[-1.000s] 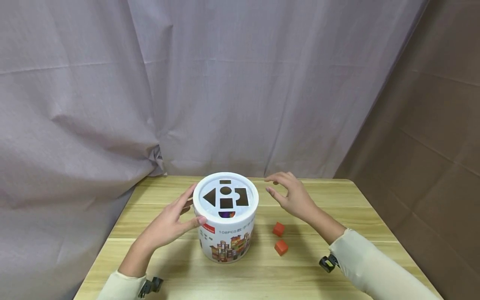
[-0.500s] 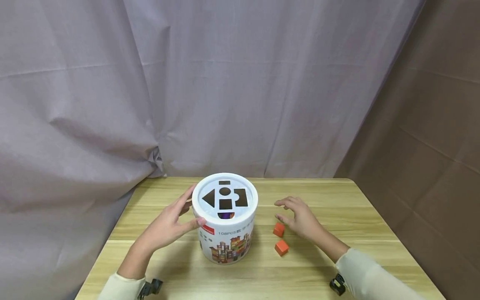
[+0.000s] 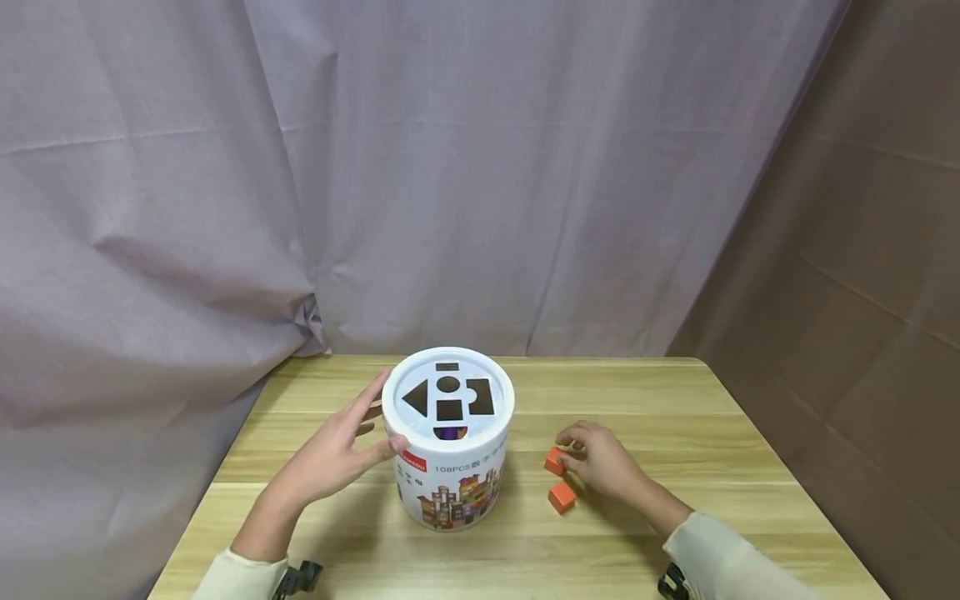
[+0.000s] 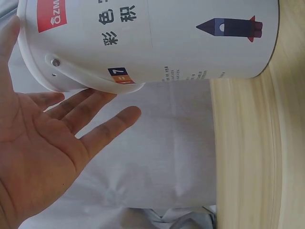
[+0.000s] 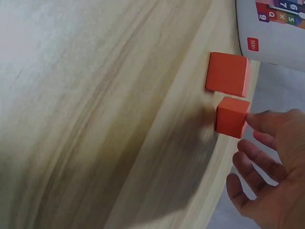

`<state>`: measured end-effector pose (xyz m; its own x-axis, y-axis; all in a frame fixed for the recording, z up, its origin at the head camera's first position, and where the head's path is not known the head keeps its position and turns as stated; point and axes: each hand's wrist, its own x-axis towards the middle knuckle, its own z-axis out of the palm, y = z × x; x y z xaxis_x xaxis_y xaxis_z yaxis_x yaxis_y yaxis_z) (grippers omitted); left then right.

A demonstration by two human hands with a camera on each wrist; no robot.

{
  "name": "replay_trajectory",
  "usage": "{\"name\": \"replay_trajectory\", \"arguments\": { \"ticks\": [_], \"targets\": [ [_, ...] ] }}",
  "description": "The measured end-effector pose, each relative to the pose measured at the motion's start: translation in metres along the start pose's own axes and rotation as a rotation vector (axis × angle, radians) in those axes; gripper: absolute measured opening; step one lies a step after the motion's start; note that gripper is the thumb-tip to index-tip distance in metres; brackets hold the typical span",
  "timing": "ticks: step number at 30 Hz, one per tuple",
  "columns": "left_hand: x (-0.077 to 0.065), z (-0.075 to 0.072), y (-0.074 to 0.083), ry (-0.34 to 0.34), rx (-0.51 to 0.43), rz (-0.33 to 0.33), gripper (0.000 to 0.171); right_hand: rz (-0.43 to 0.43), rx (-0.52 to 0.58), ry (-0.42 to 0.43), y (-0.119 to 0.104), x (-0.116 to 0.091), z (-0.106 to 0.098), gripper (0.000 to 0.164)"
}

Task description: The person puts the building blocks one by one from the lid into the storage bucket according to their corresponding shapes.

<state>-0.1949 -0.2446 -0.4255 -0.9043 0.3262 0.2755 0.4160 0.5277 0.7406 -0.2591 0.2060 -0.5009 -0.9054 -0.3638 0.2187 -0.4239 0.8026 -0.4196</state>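
A white lidded block bucket with shaped holes in its lid stands upright on the table. My left hand rests against the bucket's left side at the rim, thumb in front and fingers behind. In the left wrist view, the left hand's fingers are spread, touching the rim near the handle. Two red-orange cube blocks lie right of the bucket, a far block and a near block. My right hand is at the far block, its thumb at that block's edge; I see no firm pinch.
The pale wooden table extends around the bucket and blocks. A grey curtain hangs behind it, and a brown cloth lines the right side. Something purple shows through one lid hole.
My right hand has come down and toward me, from beside the lid to the far block. My left hand stays at the bucket. Both blocks keep their places.
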Motion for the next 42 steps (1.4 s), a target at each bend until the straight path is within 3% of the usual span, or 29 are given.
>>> {"name": "replay_trajectory", "arguments": {
  "ticks": [11, 17, 20, 28, 42],
  "targets": [
    [0.008, -0.006, 0.006, 0.0, -0.001, 0.032, 0.104, -0.079, 0.015, -0.02, 0.001, 0.002, -0.003, 0.02],
    [0.01, -0.008, 0.009, -0.004, -0.01, 0.049, 0.106, -0.054, 0.031, 0.003, -0.004, 0.0, -0.016, 0.027],
    [0.01, -0.009, 0.009, -0.005, -0.01, 0.06, 0.106, -0.07, 0.026, 0.047, -0.008, 0.002, -0.029, 0.035],
    [0.011, -0.01, 0.008, -0.006, -0.025, 0.063, 0.106, -0.229, 0.035, 0.211, -0.023, 0.01, -0.061, 0.046],
    [0.005, -0.003, 0.004, -0.016, -0.046, 0.047, 0.105, -0.292, 0.109, 0.321, -0.053, 0.016, -0.092, 0.048]
  ]
}}
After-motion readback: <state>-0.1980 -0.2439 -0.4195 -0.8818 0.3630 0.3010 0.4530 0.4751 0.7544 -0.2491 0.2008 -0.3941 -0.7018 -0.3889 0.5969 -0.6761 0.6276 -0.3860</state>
